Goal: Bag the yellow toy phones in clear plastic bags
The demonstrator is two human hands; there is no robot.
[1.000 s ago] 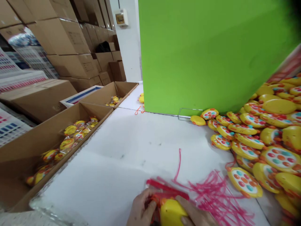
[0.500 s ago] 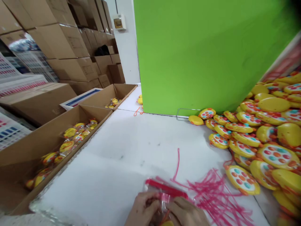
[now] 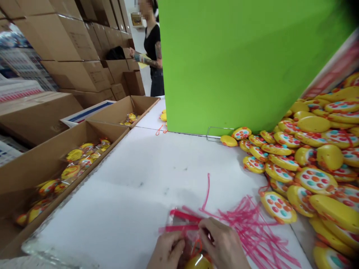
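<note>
At the bottom edge of the head view, a yellow toy [image 3: 198, 262] with an orange cord loop lies in a clear plastic bag between my hands. My left hand [image 3: 167, 248] is closed with thumb and fingers on the bag's left side. My right hand [image 3: 223, 241] pinches the right end of a thin pink strip [image 3: 179, 228], which stretches left over the bag. Just beyond it lies a red band [image 3: 185, 216], apparently along the edge of clear plastic. Right of my right hand spreads a tangled heap of pink strips [image 3: 252, 224].
Yellow toys with coloured dots [image 3: 316, 179] are piled on the right. A cardboard box [image 3: 64, 138] with bagged toys lines the table's left edge. A green panel [image 3: 230, 63] rises behind the white table [image 3: 134, 164]. A person [image 3: 153, 48] stands at the back.
The pink strip, earlier bunched between my fingers, now stretches out leftward from my right hand. The toy shows more in the bag. A person has appeared at the back, and the view has shifted slightly.
</note>
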